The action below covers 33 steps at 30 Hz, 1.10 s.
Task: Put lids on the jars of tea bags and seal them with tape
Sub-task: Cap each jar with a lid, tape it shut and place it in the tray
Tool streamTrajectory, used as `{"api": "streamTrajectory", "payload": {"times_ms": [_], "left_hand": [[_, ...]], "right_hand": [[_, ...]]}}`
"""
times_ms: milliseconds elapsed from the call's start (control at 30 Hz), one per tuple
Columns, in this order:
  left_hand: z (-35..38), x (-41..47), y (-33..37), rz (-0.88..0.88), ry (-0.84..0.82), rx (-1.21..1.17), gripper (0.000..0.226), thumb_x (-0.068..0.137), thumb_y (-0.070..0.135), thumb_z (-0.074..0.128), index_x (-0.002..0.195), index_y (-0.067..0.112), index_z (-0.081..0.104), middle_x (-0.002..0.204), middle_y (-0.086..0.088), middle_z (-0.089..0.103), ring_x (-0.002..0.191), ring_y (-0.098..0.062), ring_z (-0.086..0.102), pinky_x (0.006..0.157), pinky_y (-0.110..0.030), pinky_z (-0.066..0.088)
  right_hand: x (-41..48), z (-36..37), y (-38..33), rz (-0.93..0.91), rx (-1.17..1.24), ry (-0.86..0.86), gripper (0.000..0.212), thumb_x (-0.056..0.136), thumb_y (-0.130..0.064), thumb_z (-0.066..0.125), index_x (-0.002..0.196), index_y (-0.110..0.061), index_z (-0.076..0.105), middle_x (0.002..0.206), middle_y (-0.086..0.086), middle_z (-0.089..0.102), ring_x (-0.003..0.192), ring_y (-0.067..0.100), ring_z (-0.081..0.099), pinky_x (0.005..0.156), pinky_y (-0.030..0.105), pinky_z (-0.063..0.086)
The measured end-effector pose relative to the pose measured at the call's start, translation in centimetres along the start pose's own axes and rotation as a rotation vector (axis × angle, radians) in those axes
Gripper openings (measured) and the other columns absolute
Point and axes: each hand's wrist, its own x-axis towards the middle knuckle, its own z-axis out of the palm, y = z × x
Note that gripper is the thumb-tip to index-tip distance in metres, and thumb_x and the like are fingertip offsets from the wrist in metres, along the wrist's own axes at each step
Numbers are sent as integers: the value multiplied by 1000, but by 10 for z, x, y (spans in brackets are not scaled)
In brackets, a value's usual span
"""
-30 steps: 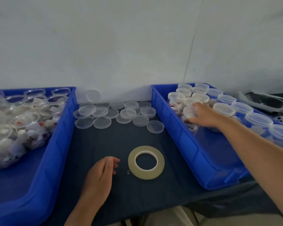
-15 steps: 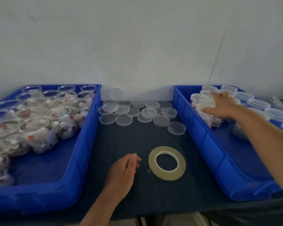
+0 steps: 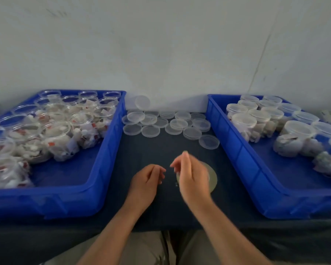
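Both hands empty over mid-bench (image 3: 147,148): left hand (image 3: 147,181) loosely curled, right hand (image 3: 191,177) relaxed, blurred, above the tape roll (image 3: 212,176) lying flat. Loose lids (image 3: 161,123) at the rear. Unlidded jars (image 3: 54,129) in the left bin (image 3: 107,156); lidded jars (image 3: 256,118) in the right bin (image 3: 237,150).

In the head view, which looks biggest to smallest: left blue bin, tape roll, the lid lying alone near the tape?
1. left blue bin
2. tape roll, partly hidden
3. lone lid
The lid sits farther away, so tape versus lid is less sure.
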Motion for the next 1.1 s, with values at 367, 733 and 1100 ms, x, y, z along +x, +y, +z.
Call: {"api": "streamTrajectory", "payload": {"times_ms": [367, 733, 1100], "left_hand": [[-108, -25, 64, 146, 77, -88, 16, 98, 52, 61, 108, 42, 70, 109, 14, 74, 95, -2, 71, 87, -25, 59], [-228, 48, 68, -137, 293, 984, 34, 99, 35, 63, 130, 22, 66, 133, -3, 67, 115, -24, 64, 92, -40, 51], [-249, 75, 9, -354, 305, 1169, 34, 99, 31, 66, 124, 8, 63, 108, -13, 67, 96, -32, 65, 71, -41, 50]], "right_hand": [[-14, 36, 43, -426, -456, -146, 40, 108, -35, 55, 71, -20, 62, 71, -11, 54, 71, 10, 49, 69, 33, 46], [-15, 37, 40, -440, -508, -159, 38, 103, -31, 61, 66, -21, 61, 66, -13, 53, 66, 7, 49, 68, 31, 48], [-15, 39, 44, -450, -483, -142, 38, 100, -27, 64, 64, -18, 59, 63, -11, 50, 64, 8, 46, 62, 33, 48]]}}
